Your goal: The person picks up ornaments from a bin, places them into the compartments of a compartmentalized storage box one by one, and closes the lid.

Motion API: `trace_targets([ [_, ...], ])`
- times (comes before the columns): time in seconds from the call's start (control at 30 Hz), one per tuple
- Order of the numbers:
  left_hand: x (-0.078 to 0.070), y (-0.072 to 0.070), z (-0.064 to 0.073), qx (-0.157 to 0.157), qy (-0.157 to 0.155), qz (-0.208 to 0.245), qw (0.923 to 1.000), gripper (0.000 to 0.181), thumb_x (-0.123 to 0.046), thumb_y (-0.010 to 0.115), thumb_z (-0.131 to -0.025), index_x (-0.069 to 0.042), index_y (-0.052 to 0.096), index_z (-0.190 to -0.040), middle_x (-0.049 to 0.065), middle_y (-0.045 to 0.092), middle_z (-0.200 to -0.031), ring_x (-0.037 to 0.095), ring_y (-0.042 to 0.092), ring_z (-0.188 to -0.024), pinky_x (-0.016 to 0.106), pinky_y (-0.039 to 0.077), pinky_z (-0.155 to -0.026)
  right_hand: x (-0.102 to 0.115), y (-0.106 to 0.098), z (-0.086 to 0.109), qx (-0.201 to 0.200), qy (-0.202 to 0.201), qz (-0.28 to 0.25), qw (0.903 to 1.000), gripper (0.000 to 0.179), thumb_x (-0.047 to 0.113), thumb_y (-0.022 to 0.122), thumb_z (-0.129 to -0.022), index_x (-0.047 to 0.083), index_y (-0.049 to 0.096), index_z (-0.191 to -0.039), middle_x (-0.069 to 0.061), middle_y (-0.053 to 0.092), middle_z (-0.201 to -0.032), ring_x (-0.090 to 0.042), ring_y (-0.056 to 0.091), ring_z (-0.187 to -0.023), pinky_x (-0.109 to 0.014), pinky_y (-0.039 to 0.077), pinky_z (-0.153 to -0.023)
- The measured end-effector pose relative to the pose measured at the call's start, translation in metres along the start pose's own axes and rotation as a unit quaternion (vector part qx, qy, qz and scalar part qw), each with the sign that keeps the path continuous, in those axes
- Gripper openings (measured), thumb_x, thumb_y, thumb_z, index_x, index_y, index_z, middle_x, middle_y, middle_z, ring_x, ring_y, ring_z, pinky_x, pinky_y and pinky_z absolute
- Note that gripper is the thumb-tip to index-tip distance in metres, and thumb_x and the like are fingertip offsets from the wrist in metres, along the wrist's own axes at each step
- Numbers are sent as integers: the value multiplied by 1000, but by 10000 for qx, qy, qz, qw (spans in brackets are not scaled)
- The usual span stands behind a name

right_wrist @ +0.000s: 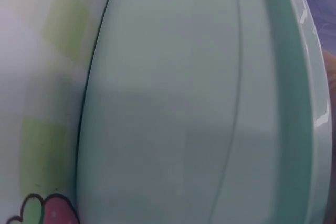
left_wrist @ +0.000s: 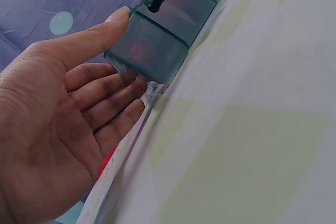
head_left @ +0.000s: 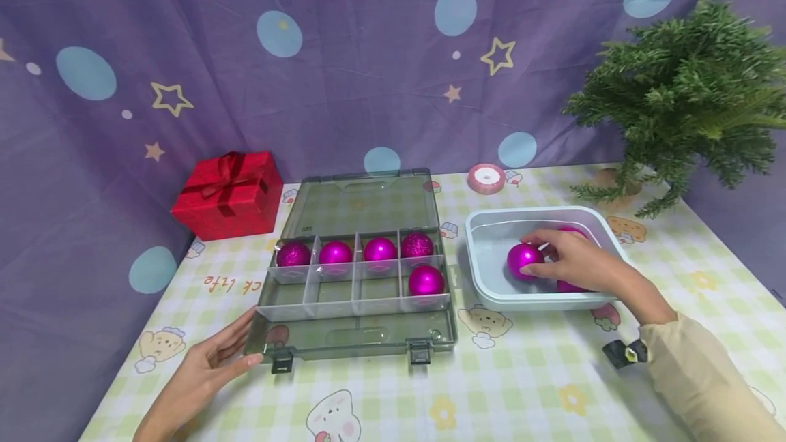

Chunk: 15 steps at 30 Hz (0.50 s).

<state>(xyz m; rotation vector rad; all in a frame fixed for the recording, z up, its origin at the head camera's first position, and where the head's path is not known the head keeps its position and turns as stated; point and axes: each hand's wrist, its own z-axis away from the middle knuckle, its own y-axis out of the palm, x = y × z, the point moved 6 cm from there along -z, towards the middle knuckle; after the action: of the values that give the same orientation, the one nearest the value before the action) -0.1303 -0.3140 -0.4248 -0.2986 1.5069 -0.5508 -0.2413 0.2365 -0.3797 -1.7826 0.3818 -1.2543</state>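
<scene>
In the head view my right hand (head_left: 571,258) reaches into a pale blue plastic tub (head_left: 491,302) and pinches a shiny magenta Christmas ball (head_left: 525,262) between thumb and fingers. More magenta balls lie in the tub, partly hidden behind that hand. My left hand (head_left: 205,374) is at the front left corner of an open grey divided case (head_left: 344,338). Its thumb touches the front edge and its fairly straight fingers (left_wrist: 107,90) lie along the side. Four compartments at the back each hold a magenta ball, plain or glittery, and a shiny ball (head_left: 426,281) fills the front right compartment.
A red gift box (head_left: 230,196) with a bow stands behind the case at the left. A pink ribbon roll (head_left: 486,179) lies at the back. An artificial green tree (head_left: 688,94) overhangs the right rear, and a small black item (head_left: 625,353) lies near the right sleeve.
</scene>
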Motion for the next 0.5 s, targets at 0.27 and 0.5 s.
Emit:
trace_targets([
  [0.27, 0, 0, 0, 2, -2, 17, 10000, 73, -20, 73, -100, 1, 36, -159, 19, 37, -160, -15, 40, -126, 6, 41, -98, 8, -3, -1, -215, -197, -127, 9995, 40, 17, 83, -90, -1, 69, -123, -6, 73, -110, -25, 72, -97, -44, 61, -84],
  [0.5, -1, 0, 1, 1, 90, -18, 10000, 73, -20, 73, -100, 2, 36, -159, 20, 37, -160, -15, 40, -127, 6, 41, -98, 24, -8, -4, -393, -379, -218, 9983, 43, 16, 83, -90, 3, 70, -128, -2, 73, -111, -21, 71, -98, -40, 61, -86],
])
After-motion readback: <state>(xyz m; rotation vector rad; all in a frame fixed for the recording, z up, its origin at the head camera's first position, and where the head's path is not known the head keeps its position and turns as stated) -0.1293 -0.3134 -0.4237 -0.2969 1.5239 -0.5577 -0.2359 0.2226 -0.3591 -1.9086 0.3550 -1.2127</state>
